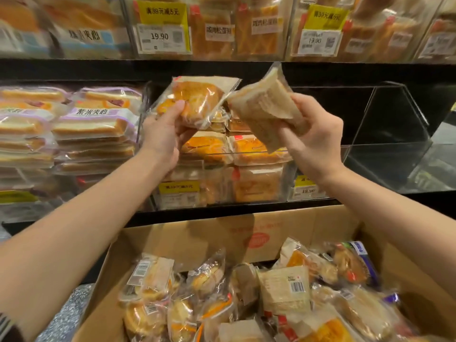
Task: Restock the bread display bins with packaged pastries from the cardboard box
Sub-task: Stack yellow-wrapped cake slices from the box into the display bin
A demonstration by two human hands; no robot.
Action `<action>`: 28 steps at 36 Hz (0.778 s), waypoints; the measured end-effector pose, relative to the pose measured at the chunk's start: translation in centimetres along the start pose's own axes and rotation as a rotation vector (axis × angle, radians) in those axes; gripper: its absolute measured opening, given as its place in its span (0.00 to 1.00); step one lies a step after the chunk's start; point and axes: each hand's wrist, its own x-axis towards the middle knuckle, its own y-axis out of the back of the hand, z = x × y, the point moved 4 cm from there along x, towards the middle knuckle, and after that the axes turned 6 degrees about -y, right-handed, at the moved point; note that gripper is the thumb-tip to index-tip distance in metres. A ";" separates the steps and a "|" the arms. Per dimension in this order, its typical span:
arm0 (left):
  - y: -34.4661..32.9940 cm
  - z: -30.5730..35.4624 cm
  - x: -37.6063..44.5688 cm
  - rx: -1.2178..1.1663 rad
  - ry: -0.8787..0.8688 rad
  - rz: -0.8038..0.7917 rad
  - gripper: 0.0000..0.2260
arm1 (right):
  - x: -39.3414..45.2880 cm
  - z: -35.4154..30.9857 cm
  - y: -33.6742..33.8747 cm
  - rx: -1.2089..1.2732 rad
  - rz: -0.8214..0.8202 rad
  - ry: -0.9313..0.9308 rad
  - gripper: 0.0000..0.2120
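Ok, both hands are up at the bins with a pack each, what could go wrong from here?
1. The left hand holds a golden pastry pack over the middle bin, which already looks piled to its front lip; another may slide off.
2. The right hand holds a pale sandwich pack that differs from that bin's stock; the clear bin to the right looks empty, so a mix-up is possible.

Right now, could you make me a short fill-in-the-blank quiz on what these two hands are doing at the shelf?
1. The left hand holds a golden ____ in clear wrap.
2. The right hand grips a pale sandwich pack, with the clear bin to its right standing ____.
3. More packs wait below in the ____ box.

Missing words: pastry; empty; cardboard
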 end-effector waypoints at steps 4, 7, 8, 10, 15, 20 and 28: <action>1.0 0.9 0.5 0.148 -0.070 0.184 0.39 | 0.9 0.4 -0.6 0.029 0.082 -0.072 0.16; 0.6 0.7 0.1 0.368 -0.001 0.137 0.43 | 1.4 0.3 -1.0 -0.003 0.116 -0.009 0.16; 0.4 0.5 -0.1 0.492 0.011 0.103 0.41 | 1.5 0.5 -1.2 -0.044 0.115 0.024 0.16; -0.1 0.4 -0.5 0.736 -0.023 0.023 0.37 | 1.7 0.7 -1.6 -0.203 0.072 0.130 0.14; -1.3 2.4 -1.7 1.377 -0.227 -0.106 0.22 | 0.7 2.3 -3.9 -0.604 -0.344 0.090 0.11; -2.0 1.9 -3.3 1.654 -0.708 -0.287 0.20 | 1.2 2.5 -4.4 -0.645 -0.414 -0.042 0.14; -2.1 -1.6 -3.3 1.852 -0.394 -0.540 0.26 | -0.2 1.4 -5.1 -0.611 -0.409 -0.140 0.27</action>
